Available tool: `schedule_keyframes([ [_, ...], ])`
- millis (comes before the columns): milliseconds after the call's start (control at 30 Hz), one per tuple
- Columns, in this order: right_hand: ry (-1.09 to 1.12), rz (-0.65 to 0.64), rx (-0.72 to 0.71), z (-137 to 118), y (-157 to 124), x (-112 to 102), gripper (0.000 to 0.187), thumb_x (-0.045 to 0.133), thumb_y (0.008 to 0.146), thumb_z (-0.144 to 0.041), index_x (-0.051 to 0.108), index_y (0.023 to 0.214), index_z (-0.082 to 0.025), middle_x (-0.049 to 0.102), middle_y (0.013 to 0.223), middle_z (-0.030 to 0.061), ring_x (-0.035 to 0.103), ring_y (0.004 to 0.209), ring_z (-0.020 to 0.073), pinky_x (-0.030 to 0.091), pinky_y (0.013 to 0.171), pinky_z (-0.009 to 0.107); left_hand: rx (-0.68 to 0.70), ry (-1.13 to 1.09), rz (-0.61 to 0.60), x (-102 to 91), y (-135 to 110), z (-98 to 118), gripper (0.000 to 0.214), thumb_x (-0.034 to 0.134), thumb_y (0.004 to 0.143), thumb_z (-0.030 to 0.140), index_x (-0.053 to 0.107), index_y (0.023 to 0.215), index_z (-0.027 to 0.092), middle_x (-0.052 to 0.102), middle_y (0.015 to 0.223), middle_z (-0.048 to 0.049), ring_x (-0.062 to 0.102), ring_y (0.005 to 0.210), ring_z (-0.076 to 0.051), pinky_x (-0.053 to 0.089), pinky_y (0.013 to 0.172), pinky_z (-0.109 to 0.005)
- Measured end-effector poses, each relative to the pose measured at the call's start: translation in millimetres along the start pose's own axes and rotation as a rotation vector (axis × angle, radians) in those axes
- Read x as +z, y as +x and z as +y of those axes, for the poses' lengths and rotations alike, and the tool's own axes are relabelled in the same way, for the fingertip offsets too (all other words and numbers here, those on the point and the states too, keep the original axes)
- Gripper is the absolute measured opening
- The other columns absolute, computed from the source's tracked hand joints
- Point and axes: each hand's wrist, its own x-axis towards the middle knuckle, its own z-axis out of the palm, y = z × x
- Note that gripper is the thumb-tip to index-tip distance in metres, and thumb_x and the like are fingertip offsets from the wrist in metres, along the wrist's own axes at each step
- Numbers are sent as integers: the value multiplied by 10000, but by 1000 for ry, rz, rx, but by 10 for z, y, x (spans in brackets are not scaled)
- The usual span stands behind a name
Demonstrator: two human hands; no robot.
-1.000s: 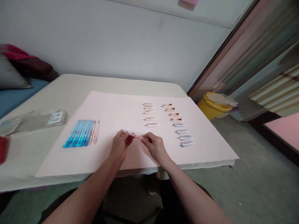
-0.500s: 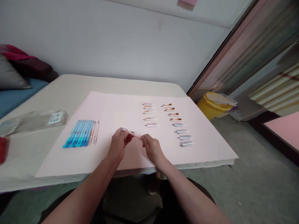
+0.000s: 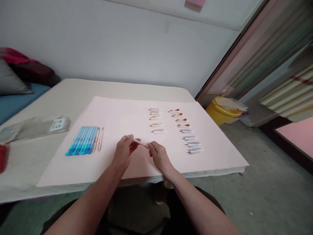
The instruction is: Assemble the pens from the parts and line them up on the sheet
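Observation:
Between my two hands is a slim pink-and-white pen, held above the table's front part. My left hand is closed around its upper left end. The fingers of my right hand pinch its lower right end. To the left lie several blue pens side by side, with two pale pink pens beside them. On the right, small pen parts with dark tips lie in two columns: pinkish ones nearer the middle, and brown-ended ones above grey ones farther right.
A pink sheet covers much of the cloth-topped table. A clear plastic bag lies at the left, near a red object at the frame edge. A yellow bin stands on the floor beyond the right edge.
Both hands stay in almost the same place, gripping the pen. The pen's far left end, which stuck out above my left hand, is now more covered by the fingers.

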Motion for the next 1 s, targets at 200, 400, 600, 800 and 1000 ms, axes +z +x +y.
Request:
schedule_keyframes([
  [200,197,-47,95,88,32,63,265,435,858,-321,558,664,-188,471,471,-57,406,454,93,319,484,212,-8,-100,-57,-22,30,11,111,616,752,200,522,797,162,686,884,-123,654,846,-205,490,752,-328],
  [400,182,0,58,89,29,78,268,437,862,-313,562,660,-190,482,482,-55,430,485,95,338,531,216,-26,-132,-2,-6,31,-16,122,625,755,211,513,761,164,659,953,-105,628,875,-183,493,743,-312],
  [600,133,-9,46,43,2,73,301,418,872,-290,518,605,-193,473,489,-53,433,496,99,336,546,222,52,-82,122,-32,55,-21,226,720,669,222,505,647,158,547,731,24,529,671,-63,436,641,-188],
  [800,124,1,47,88,11,82,314,411,885,-298,511,606,-196,468,493,-55,427,499,98,331,555,223,31,-113,108,-65,88,14,282,628,683,63,588,952,136,653,903,-91,600,836,-144,457,715,-256],
  [1000,132,-5,41,105,11,87,307,410,888,-303,531,627,-195,475,498,-53,433,505,99,332,558,224,34,-42,164,-49,84,31,260,656,724,198,573,965,146,668,931,-90,579,774,-108,422,643,-209],
])
